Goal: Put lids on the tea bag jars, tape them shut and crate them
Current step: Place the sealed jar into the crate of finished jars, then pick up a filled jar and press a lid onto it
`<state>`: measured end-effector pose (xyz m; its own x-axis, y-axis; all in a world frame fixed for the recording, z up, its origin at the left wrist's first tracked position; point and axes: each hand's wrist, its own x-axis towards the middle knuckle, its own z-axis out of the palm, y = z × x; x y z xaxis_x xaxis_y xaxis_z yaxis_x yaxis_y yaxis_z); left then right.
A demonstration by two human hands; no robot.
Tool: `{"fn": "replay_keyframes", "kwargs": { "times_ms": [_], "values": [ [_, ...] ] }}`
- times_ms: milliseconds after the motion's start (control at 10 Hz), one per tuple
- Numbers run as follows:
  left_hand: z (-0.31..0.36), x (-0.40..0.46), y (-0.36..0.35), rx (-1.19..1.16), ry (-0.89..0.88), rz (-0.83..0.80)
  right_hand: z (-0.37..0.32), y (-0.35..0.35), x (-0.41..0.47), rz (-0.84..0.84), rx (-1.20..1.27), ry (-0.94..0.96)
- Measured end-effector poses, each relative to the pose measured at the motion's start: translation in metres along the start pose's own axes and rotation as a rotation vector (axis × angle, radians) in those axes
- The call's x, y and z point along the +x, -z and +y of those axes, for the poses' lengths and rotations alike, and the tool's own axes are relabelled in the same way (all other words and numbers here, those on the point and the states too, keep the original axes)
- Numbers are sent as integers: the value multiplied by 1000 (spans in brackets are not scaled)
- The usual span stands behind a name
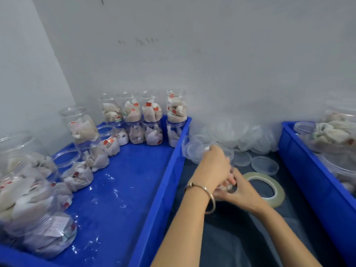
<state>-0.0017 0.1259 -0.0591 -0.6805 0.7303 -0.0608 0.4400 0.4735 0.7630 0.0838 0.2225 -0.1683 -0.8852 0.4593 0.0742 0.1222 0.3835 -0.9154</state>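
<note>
Holding a clear jar (224, 182) between them on the dark mat, the left hand (215, 166) curls over its top and the right hand (238, 191) cups its near side; its axis looks upright though blurred; the tape (273, 191) lies just right of the right hand, nearer it.

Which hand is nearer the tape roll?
Right. The right hand lies right beside the tape roll, at its left edge. The left hand is further left, towards the left crate.

Both hands (224, 178) together — fingers curled
</note>
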Motion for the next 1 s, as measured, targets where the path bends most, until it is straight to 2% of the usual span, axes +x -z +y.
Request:
{"fn": "replay_keyframes", "kwargs": {
  "times_ms": [100,200,300,400,500,600,700,800,900,1000],
  "values": [
    [-17,-15,-17,-11,-6,-80,14,20,-6,-52,64,86],
    [-34,-22,-26,-66,-23,-106,32,49,7,311,-29,122],
    [-45,-29,-36,-35,-66,-107,45,71,22,502,-329,-60],
    [-50,-35,-47,-40,-120,-145,66,84,43,391,-542,-359],
    [-51,-35,-46,-83,-126,-209,73,85,47,279,-639,-448],
    [-54,-35,-41,-78,-210,-344,77,81,44,297,-760,-524],
    [-58,-33,-35,-70,-274,-355,75,79,40,351,-735,-583],
    [-70,-30,-38,24,-318,-156,69,83,32,420,-728,-561],
    [-78,-32,-50,-33,-303,0,59,85,29,494,-750,-465],
    [-92,-30,-75,-294,-270,98,29,83,28,790,-496,-235]
  ]
}}
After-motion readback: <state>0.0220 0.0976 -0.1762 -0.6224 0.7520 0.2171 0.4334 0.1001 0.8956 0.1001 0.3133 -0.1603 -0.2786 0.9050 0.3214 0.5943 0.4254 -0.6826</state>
